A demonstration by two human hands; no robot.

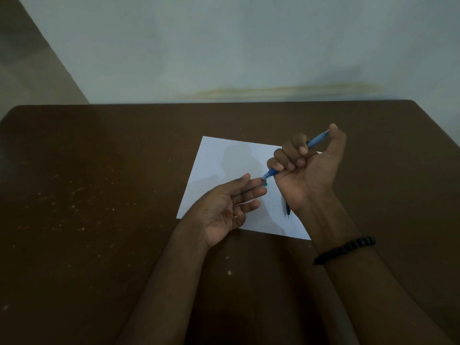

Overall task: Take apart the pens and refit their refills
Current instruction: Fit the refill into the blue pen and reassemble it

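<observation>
A blue pen (pixel 293 156) is gripped in the curled right hand (pixel 306 168), held above paper (pixel 219 165) near the counter's (pixel 99 195) far right. Its tip is met by the flat, relaxed left hand (pixel 229 205). The tip would best be steadied before unscrewing. A pale wall (pixel 224 46) is seen behind.

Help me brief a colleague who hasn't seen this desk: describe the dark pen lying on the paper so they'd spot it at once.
On the brown table lies one white sheet of paper. Near its right edge, partly hidden under the right hand, a dark pen lies flat with its tip toward the viewer. Unlike the light blue pen gripped in that hand, it is nearly black and untouched.
</observation>
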